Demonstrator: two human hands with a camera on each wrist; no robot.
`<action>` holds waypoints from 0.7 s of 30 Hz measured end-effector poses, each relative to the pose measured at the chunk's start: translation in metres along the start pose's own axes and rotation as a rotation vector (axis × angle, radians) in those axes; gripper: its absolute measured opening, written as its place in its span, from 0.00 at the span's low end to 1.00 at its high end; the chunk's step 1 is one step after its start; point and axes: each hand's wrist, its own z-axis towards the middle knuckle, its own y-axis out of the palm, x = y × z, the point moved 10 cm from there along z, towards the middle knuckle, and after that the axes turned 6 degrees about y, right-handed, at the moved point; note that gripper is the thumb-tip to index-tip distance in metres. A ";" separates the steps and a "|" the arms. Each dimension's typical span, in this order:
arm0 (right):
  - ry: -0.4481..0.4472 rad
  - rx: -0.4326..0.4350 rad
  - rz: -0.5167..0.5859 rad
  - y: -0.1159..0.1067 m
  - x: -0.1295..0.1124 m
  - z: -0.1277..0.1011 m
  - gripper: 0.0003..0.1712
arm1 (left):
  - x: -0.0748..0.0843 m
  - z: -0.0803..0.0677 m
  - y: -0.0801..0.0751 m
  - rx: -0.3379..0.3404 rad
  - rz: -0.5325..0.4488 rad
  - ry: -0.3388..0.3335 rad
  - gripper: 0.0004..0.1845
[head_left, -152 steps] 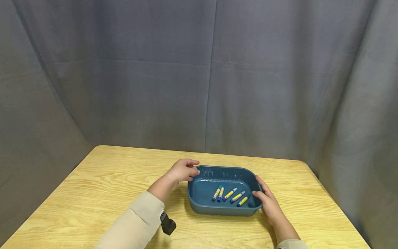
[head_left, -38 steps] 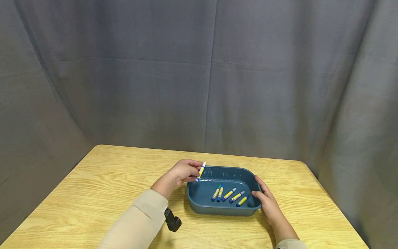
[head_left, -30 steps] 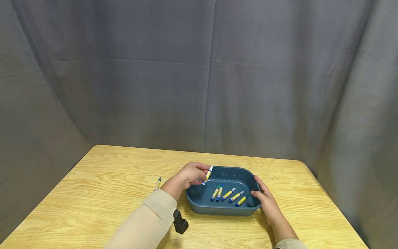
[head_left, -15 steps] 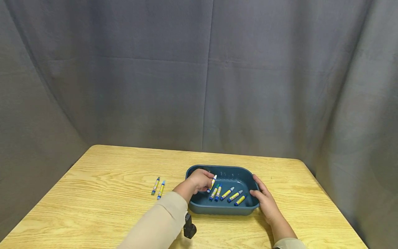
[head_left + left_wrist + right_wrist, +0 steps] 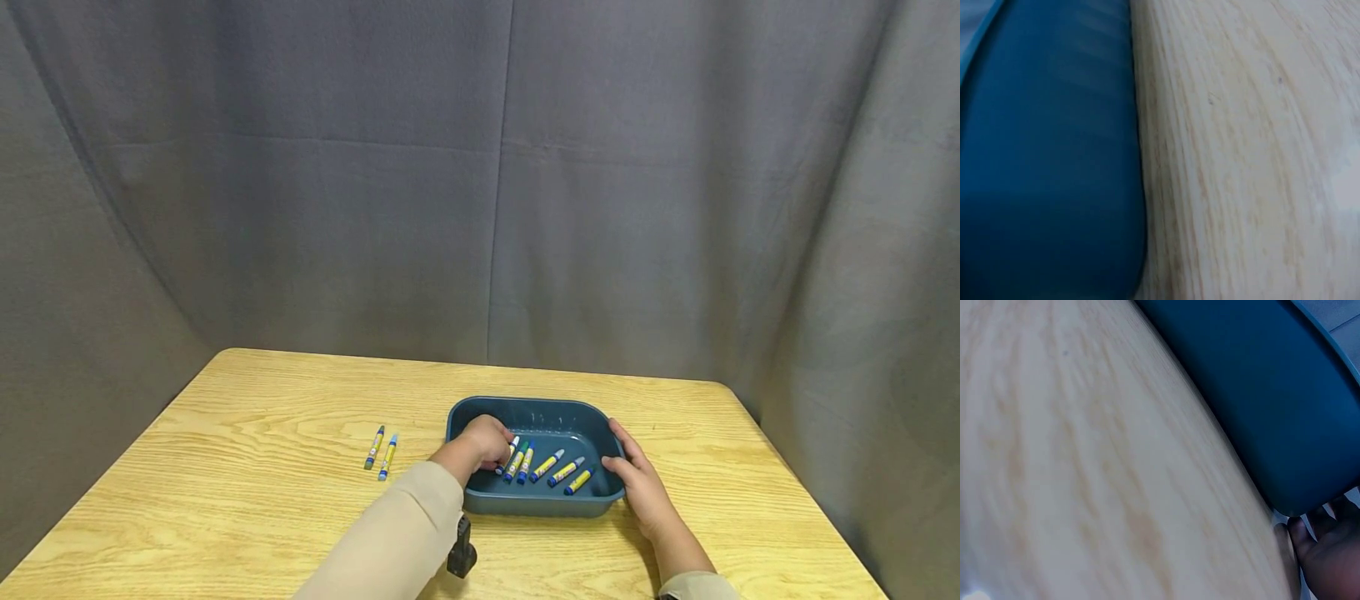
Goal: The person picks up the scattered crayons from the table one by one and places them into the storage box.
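Observation:
In the head view my left hand reaches inside a dark blue-green plastic basin, at its left end. Its fingers pinch a white-tipped crayon low over the basin floor, partly hidden by the hand. Beside it lie several yellow-wrapped crayons, among them a green-tipped crayon and, at the right, a dark-tipped crayon. My right hand grips the basin's right end, thumb over the rim and fingers outside. The right wrist view shows those fingers against the basin's corner; the left wrist view shows only basin wall and table.
Two more crayons lie on the wooden table left of the basin, a dark-tipped crayon and a light-blue-tipped crayon. A black wrist camera hangs under the left sleeve. Grey curtains surround the table.
My left hand has carried the white-tipped crayon from the basin's left rim rightward and down inside, beside the other crayons. Two crayons on the table have come into view. The right hand keeps its grip.

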 end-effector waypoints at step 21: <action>-0.013 -0.001 0.017 0.000 -0.001 -0.002 0.39 | 0.010 -0.008 -0.011 -0.029 0.037 0.049 0.23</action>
